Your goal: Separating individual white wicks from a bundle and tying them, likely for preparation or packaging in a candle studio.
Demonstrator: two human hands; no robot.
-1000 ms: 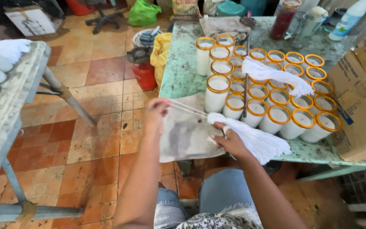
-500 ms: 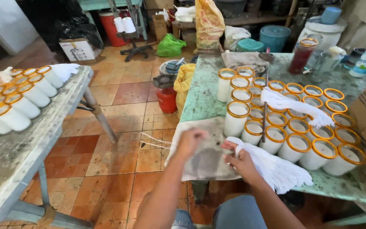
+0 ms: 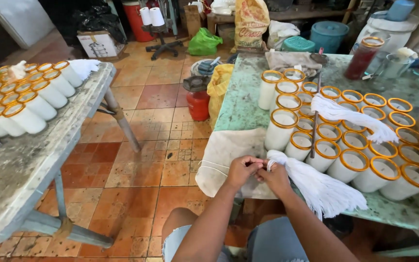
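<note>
Both hands meet at the near edge of the green worktop (image 3: 241, 104), over a pale cloth (image 3: 229, 155) that hangs off that edge. My left hand (image 3: 241, 171) and right hand (image 3: 275, 178) touch, w/ fingers pinched shut on the tied head of a white wick bundle (image 3: 323, 191). Key relation: the bundle's long axis runs from the grip out to the right and slightly nearer me, loose ends fanning past the worktop edge, so the free length lies right of both hands and the right hand is closer to it. Left hand seems to nip one or two strands at the head; two thin strands (image 3: 214, 166) trail left across the cloth. Can't tell exactly how many strands each grip has. Just beyond the hands, touching distance, stand rows of white candle glasses (image 3: 355, 162) w/ orange rims; a 2nd wick bundle (image 3: 347, 116) lies across their tops, and a dark rod (image 3: 314, 121) rests among them. More candle glasses lie on their sides on the grey table (image 3: 20, 170) far left, well apart.
</note>
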